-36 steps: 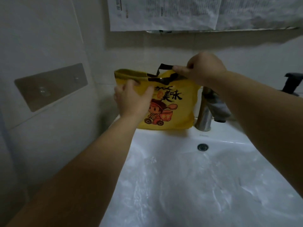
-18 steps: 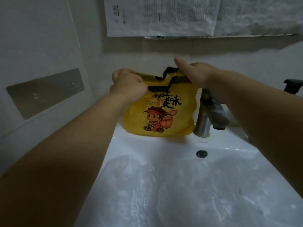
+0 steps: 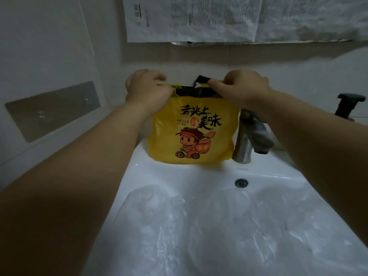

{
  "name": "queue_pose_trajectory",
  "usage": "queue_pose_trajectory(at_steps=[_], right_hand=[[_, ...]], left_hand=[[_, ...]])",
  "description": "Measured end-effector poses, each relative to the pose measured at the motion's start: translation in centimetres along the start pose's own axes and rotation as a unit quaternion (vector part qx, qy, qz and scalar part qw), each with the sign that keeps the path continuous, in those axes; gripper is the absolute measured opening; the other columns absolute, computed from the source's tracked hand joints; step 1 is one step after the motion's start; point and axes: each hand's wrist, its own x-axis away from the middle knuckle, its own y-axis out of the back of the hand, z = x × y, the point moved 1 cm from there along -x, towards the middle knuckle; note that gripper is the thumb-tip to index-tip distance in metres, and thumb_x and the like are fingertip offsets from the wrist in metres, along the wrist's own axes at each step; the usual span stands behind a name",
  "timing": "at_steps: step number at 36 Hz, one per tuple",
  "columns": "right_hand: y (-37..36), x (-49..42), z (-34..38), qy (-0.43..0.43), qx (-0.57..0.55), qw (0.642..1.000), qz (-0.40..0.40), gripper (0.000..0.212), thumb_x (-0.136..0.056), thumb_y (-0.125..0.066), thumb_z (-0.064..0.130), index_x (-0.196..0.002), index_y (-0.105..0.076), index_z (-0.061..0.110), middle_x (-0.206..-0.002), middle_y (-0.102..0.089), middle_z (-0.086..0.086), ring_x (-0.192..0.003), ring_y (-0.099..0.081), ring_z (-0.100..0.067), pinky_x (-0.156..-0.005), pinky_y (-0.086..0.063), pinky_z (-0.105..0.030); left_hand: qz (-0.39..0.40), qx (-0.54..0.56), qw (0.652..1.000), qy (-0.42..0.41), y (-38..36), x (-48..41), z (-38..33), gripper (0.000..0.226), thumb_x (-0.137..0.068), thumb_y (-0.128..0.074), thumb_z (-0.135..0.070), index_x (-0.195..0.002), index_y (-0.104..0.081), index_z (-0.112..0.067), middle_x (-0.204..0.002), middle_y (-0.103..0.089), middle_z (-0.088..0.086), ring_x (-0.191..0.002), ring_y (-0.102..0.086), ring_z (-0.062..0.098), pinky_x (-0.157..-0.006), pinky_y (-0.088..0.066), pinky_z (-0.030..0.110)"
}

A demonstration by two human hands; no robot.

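Note:
A yellow plastic bag point(image 3: 191, 134) with black lettering, a cartoon figure and black handles stands on the back ledge of a white sink point(image 3: 179, 176), left of the tap. My left hand point(image 3: 148, 90) grips the bag's top edge at its left corner. My right hand point(image 3: 241, 87) pinches the top edge on the right, near the black handle. The inside of the bag is hidden.
A metal tap point(image 3: 249, 136) stands right of the bag. Clear plastic film point(image 3: 209, 226) lies in the basin below the overflow hole point(image 3: 241, 183). A black pump head point(image 3: 348, 102) is at far right. Printed papers point(image 3: 199, 16) hang on the wall; a metal plate point(image 3: 53, 110) is on the left wall.
My left hand rose from the bag's front to its top left corner. My right hand closed its fingers on the top edge at the right. The view moved closer.

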Motion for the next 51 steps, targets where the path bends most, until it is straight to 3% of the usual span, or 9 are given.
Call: queue_pose_trajectory(at_steps=[8, 15, 22, 28, 35, 39, 41, 44, 51], right_hand=[[1.0, 2.3, 1.0, 0.013, -0.033, 0.999, -0.023, 0.048, -0.092, -0.036, 0.065, -0.099, -0.06, 0.024, -0.098, -0.063, -0.003, -0.098, -0.051, -0.026, -0.104, -0.025, -0.05], [2.7, 5.2, 2.0, 0.025, -0.069, 0.995, -0.064, 0.058, -0.092, -0.044, 0.06, -0.131, -0.052, 0.02, -0.134, -0.055, -0.003, -0.124, -0.048, -0.028, -0.106, -0.032, -0.047], [2.8, 10.7, 3.3, 0.039, -0.161, 0.977, -0.135, 0.033, -0.096, -0.05, 0.037, -0.112, -0.064, 0.013, -0.103, -0.066, -0.004, -0.096, -0.06, -0.021, -0.081, -0.048, -0.032], [0.0, 17.1, 2.1, 0.034, -0.111, 0.992, -0.04, 0.028, -0.095, -0.051, 0.034, -0.108, -0.067, 0.015, -0.091, -0.063, -0.001, -0.078, -0.057, -0.017, -0.063, -0.043, -0.025], [-3.6, 22.7, -1.4, -0.068, -0.066, 0.985, 0.141, 0.054, -0.089, -0.06, 0.043, -0.134, -0.051, 0.015, -0.137, -0.053, -0.005, -0.121, -0.051, -0.024, -0.094, -0.041, -0.029], [-5.1, 25.1, -2.5, -0.099, -0.076, 0.951, 0.282, 0.072, -0.089, -0.065, 0.039, -0.148, -0.031, 0.016, -0.151, -0.036, -0.006, -0.129, -0.045, -0.025, -0.096, -0.038, -0.028], [-5.6, 25.6, -2.9, -0.108, -0.09, 0.945, 0.294, 0.071, -0.09, -0.064, 0.034, -0.148, -0.029, 0.015, -0.151, -0.036, -0.007, -0.129, -0.046, -0.026, -0.099, -0.039, -0.031], [-6.2, 25.9, -3.4, -0.129, -0.139, 0.938, 0.292, 0.066, -0.088, -0.068, 0.029, -0.145, -0.036, 0.018, -0.147, -0.041, -0.007, -0.122, -0.05, -0.026, -0.095, -0.044, -0.032], [-5.8, 25.4, -2.7, -0.15, -0.298, 0.893, 0.3, 0.091, -0.077, -0.078, 0.03, -0.15, -0.023, 0.03, -0.15, -0.034, -0.005, -0.107, -0.051, -0.022, -0.082, -0.051, -0.033]], left_hand=[[-0.017, 0.067, 0.997, 0.021, 0.1, 2.1, 0.1, 0.089, -0.087, -0.063, -0.021, -0.156, -0.006, -0.023, -0.159, -0.012, 0.007, -0.145, -0.018, 0.029, -0.116, -0.029, 0.044], [-0.025, 0.085, 0.996, 0.017, 2.0, 4.5, -0.3, 0.082, -0.089, -0.058, -0.018, -0.155, -0.011, -0.024, -0.159, -0.014, 0.004, -0.144, -0.021, 0.026, -0.114, -0.029, 0.037], [-0.017, 0.103, 0.994, 0.006, 1.8, 9.6, 0.1, 0.069, -0.083, -0.057, -0.019, -0.148, -0.034, -0.025, -0.148, -0.036, 0.003, -0.127, -0.043, 0.017, -0.097, -0.041, 0.03], [0.08, 0.091, 0.993, 0.007, -1.4, 15.2, 1.1, 0.049, -0.094, -0.055, -0.02, -0.142, -0.045, -0.022, -0.13, -0.05, -0.005, -0.112, -0.048, 0.013, -0.087, -0.039, 0.025], [0.243, 0.046, 0.967, 0.069, -6.0, 21.5, 2.9, 0.057, -0.09, -0.063, -0.027, -0.144, -0.043, -0.026, -0.149, -0.039, 0.004, -0.115, -0.052, 0.02, -0.092, -0.044, 0.029], [0.398, -0.132, 0.903, 0.095, -8.2, 24.3, 3.5, 0.086, -0.087, -0.069, -0.037, -0.154, -0.016, -0.037, -0.162, 0.007, 0.012, -0.14, -0.031, 0.032, -0.107, -0.041, 0.039], [0.447, -0.183, 0.871, 0.089, -8.7, 24.9, 3.8, 0.081, -0.089, -0.068, -0.032, -0.154, -0.02, -0.034, -0.161, -0.01, 0.01, -0.133, -0.041, 0.03, -0.101, -0.048, 0.039], [0.453, -0.142, 0.876, 0.088, -9.3, 24.9, 4.3, 0.048, -0.09, -0.066, -0.014, -0.137, -0.054, -0.017, -0.124, -0.059, 0.008, -0.1, -0.062, 0.019, -0.086, -0.055, 0.03], [0.24, 0.274, 0.916, 0.166, -8.4, 21.8, 2.0, 0.005, -0.093, -0.061, -0.013, -0.094, -0.066, -0.014, -0.085, -0.062, 0.002, -0.08, -0.059, 0.015, -0.069, -0.053, 0.028]])
